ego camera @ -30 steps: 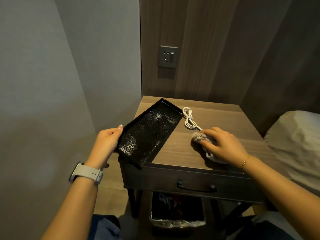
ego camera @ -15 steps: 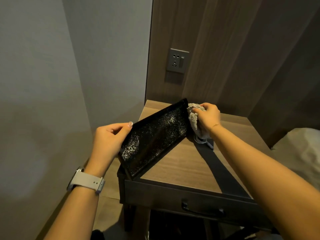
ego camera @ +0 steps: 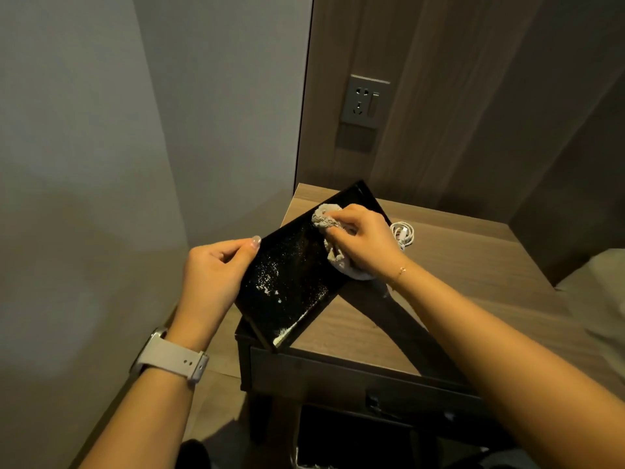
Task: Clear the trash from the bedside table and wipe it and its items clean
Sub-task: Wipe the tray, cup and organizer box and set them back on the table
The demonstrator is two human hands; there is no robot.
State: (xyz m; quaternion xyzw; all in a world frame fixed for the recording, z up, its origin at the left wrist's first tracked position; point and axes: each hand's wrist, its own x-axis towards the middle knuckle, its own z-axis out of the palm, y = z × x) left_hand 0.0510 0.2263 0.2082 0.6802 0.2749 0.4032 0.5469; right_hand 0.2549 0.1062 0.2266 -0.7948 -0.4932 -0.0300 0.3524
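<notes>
Tray (ego camera: 297, 265), black, sits at frame centre, tilted, its low near corner over the front left corner of the table (ego camera: 473, 265). White powder speckles the tray's middle and has gathered in a line along its lower right rim and near corner. Left hand (ego camera: 216, 275) grips the tray's left long edge, fingers curled behind it, thumb tip on the rim near the upper left. Right hand (ego camera: 365, 245) clenches a crumpled grey cloth (ego camera: 326, 216) and presses it onto the tray's upper half; part of the cloth hangs out below the palm. White cable (ego camera: 404, 233), coiled, lies on the tabletop just right of the right hand, partly hidden by it. Pale watch (ego camera: 169, 358) on left wrist, thin bracelet (ego camera: 400, 272) on right wrist. Drawer (ego camera: 338, 377) front runs under the tabletop, its dark handle partly hidden by the right forearm. Socket (ego camera: 365, 99) on the wood panel in upper centre. Grey wall fills the left of the frame. Pale bedding (ego camera: 602, 299) at right edge. Bin (ego camera: 324, 445) with liner under the table, bottom centre, mostly dark.
</notes>
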